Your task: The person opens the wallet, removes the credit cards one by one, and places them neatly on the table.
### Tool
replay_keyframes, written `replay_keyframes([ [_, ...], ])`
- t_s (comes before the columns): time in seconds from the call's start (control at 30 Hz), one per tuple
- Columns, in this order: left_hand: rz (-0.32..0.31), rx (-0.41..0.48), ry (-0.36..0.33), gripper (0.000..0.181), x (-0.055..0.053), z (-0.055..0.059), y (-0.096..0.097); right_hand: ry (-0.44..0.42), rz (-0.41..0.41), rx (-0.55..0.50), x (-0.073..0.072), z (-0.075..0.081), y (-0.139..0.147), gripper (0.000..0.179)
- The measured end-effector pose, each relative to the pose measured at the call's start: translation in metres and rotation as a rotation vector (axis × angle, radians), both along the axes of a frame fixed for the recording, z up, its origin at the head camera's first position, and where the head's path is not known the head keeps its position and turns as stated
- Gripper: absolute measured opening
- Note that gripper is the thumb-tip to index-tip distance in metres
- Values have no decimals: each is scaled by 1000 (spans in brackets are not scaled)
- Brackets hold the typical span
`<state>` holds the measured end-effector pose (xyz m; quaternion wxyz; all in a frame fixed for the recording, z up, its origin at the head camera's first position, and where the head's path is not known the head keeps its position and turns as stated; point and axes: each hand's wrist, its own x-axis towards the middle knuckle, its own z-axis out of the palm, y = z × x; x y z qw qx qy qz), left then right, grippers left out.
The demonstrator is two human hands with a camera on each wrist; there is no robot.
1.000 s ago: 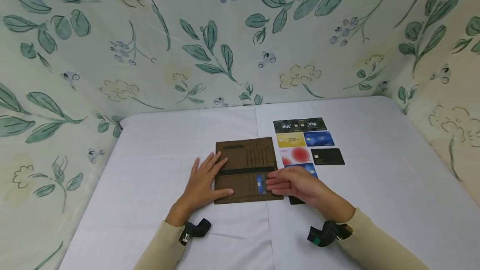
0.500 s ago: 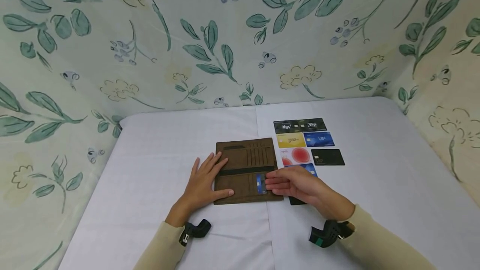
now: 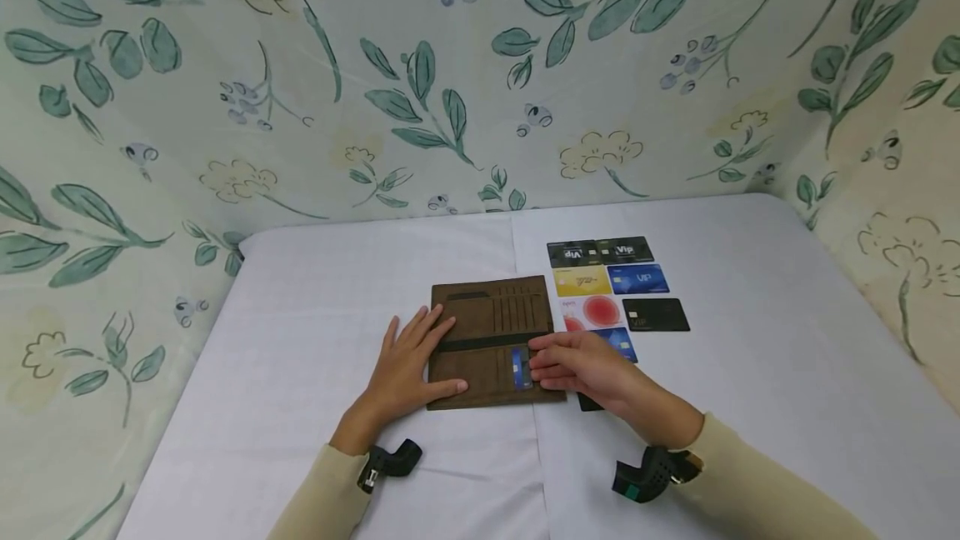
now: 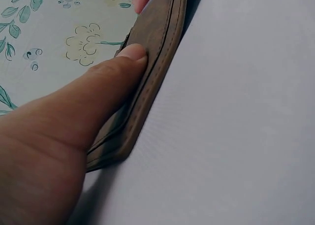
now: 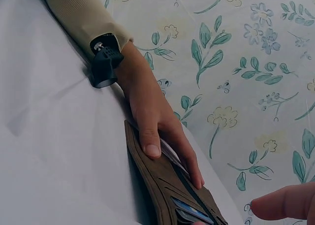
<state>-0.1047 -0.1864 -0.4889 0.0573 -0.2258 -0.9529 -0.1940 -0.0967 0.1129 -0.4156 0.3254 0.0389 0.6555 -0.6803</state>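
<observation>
A brown wallet (image 3: 491, 323) lies unfolded on the white table, with card slots on both halves and a dark band across its middle. My left hand (image 3: 405, 369) rests spread over its left side, the thumb (image 4: 118, 67) pressing on the near half. A blue card (image 3: 518, 368) sits partly inside a slot on the near half. At that card's right edge are the fingertips of my right hand (image 3: 592, 369), fingers nearly straight. The right wrist view shows the slotted blue card (image 5: 192, 209) close by, with one raised finger (image 5: 285, 202) at the right.
Right of the wallet, several cards lie in rows: two black Vip cards, a yellow card (image 3: 582, 280), a blue VIP card (image 3: 637, 278), a red-and-white card (image 3: 600, 311) and a black card (image 3: 656, 315). Another blue card (image 3: 621, 342) and a dark one (image 3: 590, 402) are partly under my right hand.
My right hand has shifted very slightly left, its wrist a little lower, so more of the blue card beside the wallet shows. The left hand and wallet stay put.
</observation>
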Motion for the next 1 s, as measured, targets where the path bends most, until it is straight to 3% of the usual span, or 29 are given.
replay_keyframes([
  [0.17,2,-10,5,97,0,-1,0,24,26,24,0,-2,-1,39],
  [0.43,5,-11,-2,97,0,-1,0,-72,45,-36,-9,-3,2,45],
  [0.6,8,-16,-2,97,0,-1,0,-78,68,-23,-13,-4,4,43],
  [0.8,5,-8,2,96,1,0,0,84,114,195,-13,-4,-7,29],
  [1.0,1,-4,10,96,1,0,0,207,95,382,-14,-8,-16,18],
])
